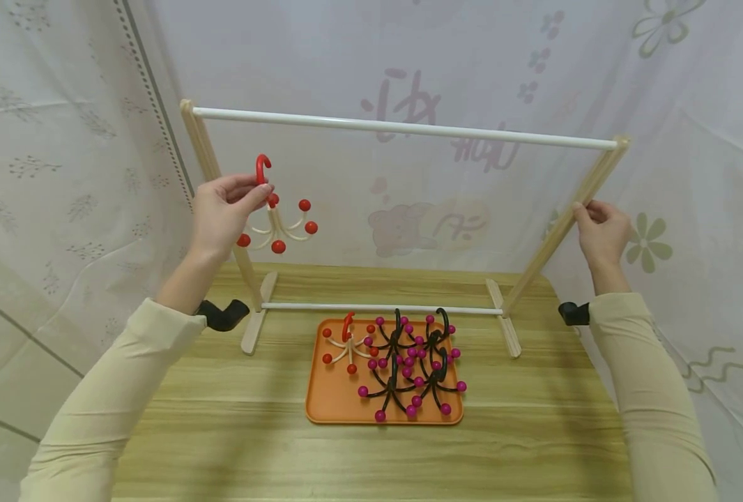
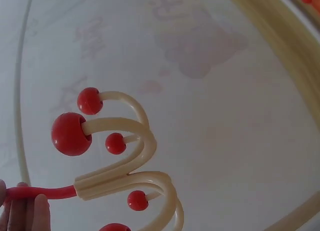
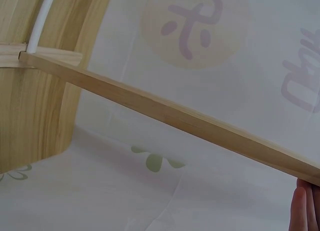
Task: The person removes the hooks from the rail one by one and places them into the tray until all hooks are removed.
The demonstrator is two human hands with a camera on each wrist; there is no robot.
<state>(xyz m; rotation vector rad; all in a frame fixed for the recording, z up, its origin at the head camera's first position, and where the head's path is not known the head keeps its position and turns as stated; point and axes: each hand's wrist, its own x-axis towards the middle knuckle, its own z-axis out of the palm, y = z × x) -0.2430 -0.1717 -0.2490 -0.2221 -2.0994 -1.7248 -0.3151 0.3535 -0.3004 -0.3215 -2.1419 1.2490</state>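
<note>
My left hand (image 1: 224, 213) pinches the red stem of a multi-arm hook hanger (image 1: 275, 226), cream with red ball tips, in the air near the rack's left post. Its red hook (image 1: 261, 166) points up, below and apart from the white top bar (image 1: 403, 127). In the left wrist view the cream arms (image 2: 112, 178) spread out from the red stem. My right hand (image 1: 603, 233) grips the right wooden post (image 1: 556, 233) of the rack between thumb and fingers; only fingertips (image 3: 299, 206) show at the right wrist view's corner.
On the wooden table (image 1: 371, 464), an orange tray (image 1: 340, 408) bears one cream-and-red hanger (image 1: 350, 348) and several black hangers (image 1: 392, 385) with magenta balls. A lower white bar (image 1: 378, 307) joins the rack's feet (image 1: 255, 333). Patterned curtains (image 1: 371, 63) stand behind and at both sides.
</note>
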